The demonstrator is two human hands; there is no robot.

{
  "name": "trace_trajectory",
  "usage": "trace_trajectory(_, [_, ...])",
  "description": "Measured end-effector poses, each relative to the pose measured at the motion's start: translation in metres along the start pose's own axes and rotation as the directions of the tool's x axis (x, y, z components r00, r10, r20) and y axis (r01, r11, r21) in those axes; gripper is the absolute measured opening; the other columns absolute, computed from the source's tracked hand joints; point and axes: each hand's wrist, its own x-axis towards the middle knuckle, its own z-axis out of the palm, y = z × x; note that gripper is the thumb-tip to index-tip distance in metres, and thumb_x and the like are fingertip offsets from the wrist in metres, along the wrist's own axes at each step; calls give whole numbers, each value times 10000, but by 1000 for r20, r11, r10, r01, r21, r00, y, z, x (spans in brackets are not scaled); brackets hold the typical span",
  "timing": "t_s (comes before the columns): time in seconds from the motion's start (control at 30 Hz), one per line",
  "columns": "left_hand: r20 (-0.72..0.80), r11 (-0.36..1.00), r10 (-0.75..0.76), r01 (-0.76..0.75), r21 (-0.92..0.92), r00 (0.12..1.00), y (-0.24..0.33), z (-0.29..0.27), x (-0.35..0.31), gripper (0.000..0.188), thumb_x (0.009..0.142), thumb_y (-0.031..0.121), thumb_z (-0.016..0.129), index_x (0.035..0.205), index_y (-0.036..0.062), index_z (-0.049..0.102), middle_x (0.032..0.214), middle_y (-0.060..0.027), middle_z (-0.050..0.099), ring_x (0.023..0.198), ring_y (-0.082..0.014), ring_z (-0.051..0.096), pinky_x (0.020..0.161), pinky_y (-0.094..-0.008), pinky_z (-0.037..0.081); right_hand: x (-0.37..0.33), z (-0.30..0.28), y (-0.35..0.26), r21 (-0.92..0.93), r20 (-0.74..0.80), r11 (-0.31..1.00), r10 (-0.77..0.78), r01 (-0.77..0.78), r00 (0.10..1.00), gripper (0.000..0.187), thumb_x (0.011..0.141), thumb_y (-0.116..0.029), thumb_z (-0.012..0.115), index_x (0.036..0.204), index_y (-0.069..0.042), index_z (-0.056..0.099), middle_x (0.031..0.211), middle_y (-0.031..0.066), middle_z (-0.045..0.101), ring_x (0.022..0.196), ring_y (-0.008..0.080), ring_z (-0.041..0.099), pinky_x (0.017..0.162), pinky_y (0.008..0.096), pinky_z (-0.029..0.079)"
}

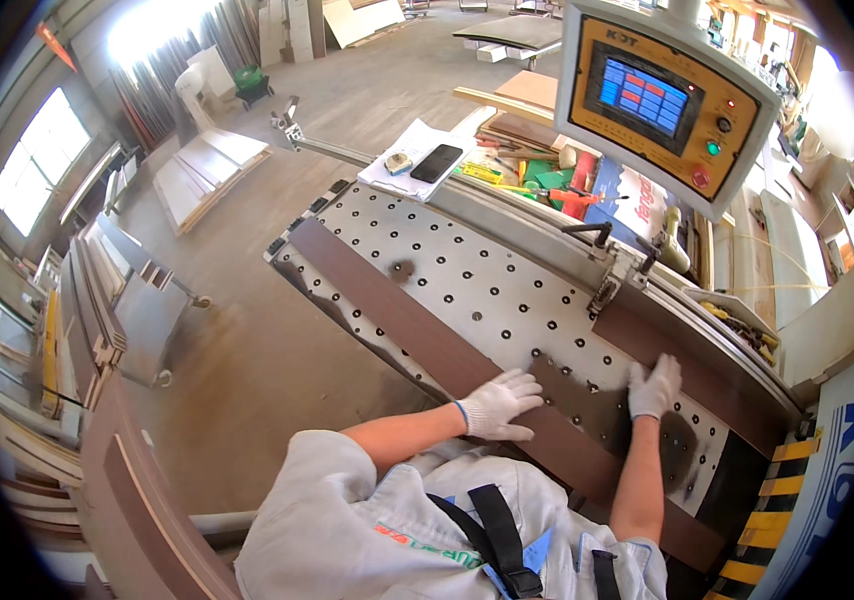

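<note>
A long dark-brown wooden strip lies along the white perforated machine table, running from the far left corner toward me. My left hand, in a white glove, rests flat on the strip with fingers spread. My right hand, also gloved, presses flat on the table surface just past the strip, next to a second brown panel that lies against the machine's fence. Neither hand grips anything.
A yellow control panel with a blue screen hangs above the machine. A phone and papers and hand tools lie behind the table. Stacked boards sit on the floor, panel racks stand at left, and a brown door panel leans nearby.
</note>
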Motion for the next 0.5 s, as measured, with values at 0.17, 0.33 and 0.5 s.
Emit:
trace_trajectory(0.17, [-90, 968, -155, 170, 183, 984, -82, -50, -63, 757, 929, 546, 755, 1452, 12, 634, 1551, -234, 590, 1512, -423, 488, 1316, -570, 301, 15, 17, -115, -67, 137, 996, 60, -51, 989, 982, 876, -641, 782, 1549, 28, 529, 1674, 254, 458, 1584, 431, 364, 1343, 545, 216])
trace_trajectory(0.33, [-240, 953, -303, 294, -70, 922, -131, -85, -82, 626, 928, 415, 814, 1399, 27, 672, 1515, -229, 624, 1463, -424, 543, 1259, -553, 397, 32, 16, -155, -172, 202, 970, 207, -173, 957, 1090, 887, -741, 729, 1609, 29, 460, 1703, 263, 411, 1608, 443, 313, 1350, 549, 185])
trace_trajectory(0.5, [-733, 933, -155, 341, 111, 663, -245, -182, -25, 408, 906, 211, 801, 1251, 23, 691, 1279, -242, 711, 1259, -441, 659, 1098, -511, 520, 26, 29, -152, -165, 139, 970, 203, -179, 969, 1022, 922, -690, 722, 1604, 29, 469, 1713, 241, 407, 1616, 417, 312, 1351, 536, 193])
